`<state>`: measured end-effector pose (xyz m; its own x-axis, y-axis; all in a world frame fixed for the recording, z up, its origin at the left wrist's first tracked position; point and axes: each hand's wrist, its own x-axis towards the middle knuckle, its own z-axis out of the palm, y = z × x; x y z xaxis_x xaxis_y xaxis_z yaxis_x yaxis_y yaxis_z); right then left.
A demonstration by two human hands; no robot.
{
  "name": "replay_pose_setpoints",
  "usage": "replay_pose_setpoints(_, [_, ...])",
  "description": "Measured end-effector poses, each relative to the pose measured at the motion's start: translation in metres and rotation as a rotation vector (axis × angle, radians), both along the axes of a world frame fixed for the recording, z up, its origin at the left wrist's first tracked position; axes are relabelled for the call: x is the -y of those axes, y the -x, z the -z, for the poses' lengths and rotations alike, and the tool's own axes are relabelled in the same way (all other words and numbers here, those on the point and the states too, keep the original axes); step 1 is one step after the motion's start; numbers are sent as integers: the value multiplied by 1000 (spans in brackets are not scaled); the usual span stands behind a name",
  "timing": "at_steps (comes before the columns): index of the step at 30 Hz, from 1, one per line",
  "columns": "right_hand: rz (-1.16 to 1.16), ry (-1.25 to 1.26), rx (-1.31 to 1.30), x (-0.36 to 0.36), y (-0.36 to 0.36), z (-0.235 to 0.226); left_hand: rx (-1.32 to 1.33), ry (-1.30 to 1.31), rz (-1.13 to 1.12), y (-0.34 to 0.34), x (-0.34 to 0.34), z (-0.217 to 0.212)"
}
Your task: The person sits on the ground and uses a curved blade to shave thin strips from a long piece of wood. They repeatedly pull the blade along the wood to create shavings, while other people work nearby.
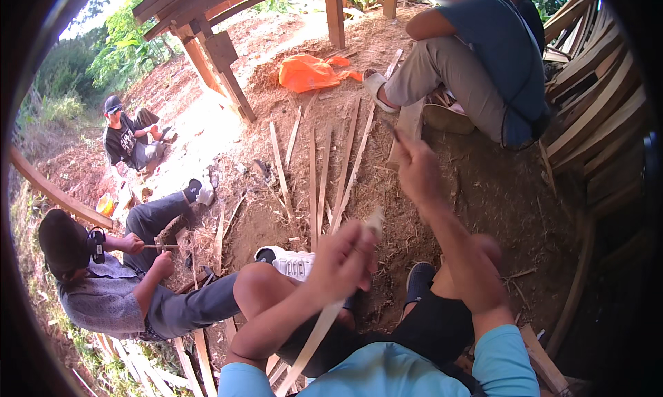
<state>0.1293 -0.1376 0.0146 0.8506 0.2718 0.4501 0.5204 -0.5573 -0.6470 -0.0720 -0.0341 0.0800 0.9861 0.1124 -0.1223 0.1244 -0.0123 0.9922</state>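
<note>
My left hand (343, 259) is closed around a long, pale, flat strip of split wood or bamboo (314, 342). One end of the strip sticks out above my fingers, blurred. The rest slants down past my bent knee toward the lower edge. My right hand (420, 172) is raised farther forward and to the right, apart from the strip. It grips a knife (391, 130) whose dark, narrow blade points up and away to the left; motion smears its outline, and my fingers hide its handle.
Several wooden strips (324, 169) lie on the dirt ahead. An orange plastic bag (304, 72) is beyond them, near a timber frame (207, 58). People sit at left (103, 279), far left (131, 138) and front right (483, 58). Curved planks (608, 114) are stacked at right.
</note>
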Motion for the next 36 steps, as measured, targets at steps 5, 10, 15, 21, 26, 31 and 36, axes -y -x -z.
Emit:
replay_pose_setpoints(5, [-223, -154, 124, 22, 29, -57, -46, 95, -100, -15, -18, 1])
replay_pose_setpoints(10, [-527, -92, 142, 23, 67, -52, 1, 299, -41, -21, -34, 2])
replay_pose_setpoints(15, [-607, -98, 146, 24, 62, -44, 32, 289, -81, -24, -36, 8])
replay_pose_setpoints(21, [-591, -91, 143, 24, 57, -42, 20, 222, -102, -28, -28, 9])
replay_pose_setpoints(26, [-468, -107, 153, 26, 57, -41, 17, 97, -121, -28, -18, 5])
replay_pose_setpoints(31, [-53, -219, 168, 29, -19, -35, 218, -174, 253, 5, 29, 4])
replay_pose_setpoints(36, [-428, -308, 12, 49, 29, -56, -83, 251, -28, -31, -11, -1])
